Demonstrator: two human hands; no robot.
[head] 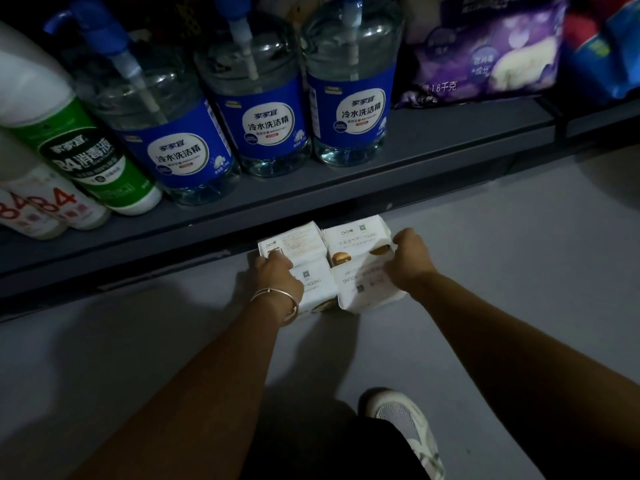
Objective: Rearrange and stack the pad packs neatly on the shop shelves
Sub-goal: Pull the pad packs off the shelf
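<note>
Bracketing four pad packs (329, 268) on the floor (485, 254), our left hand (277, 271) and right hand (410, 258) grip opposite sides, apparently squaring them below the shelf (415, 157).

Four white pad packs (325, 265), three blue-labelled detergent jugs (263, 98), one green-labelled bottle (86, 157), two hands (277, 271)

**Covered, cropped and dim**

The left hand (275, 271) covers the corner where the two left packs (304, 261) meet; its fingertips cannot be seen. The right hand (412, 258) hides the right packs' (360, 268) far edge. Small print on the packs is unreadable. Bottle (52, 109) tops run off the frame's top and left edges. The purple bag (485, 50) at upper right is blurred and cropped. The shoe (405, 424) is partly hidden at the bottom.
</note>
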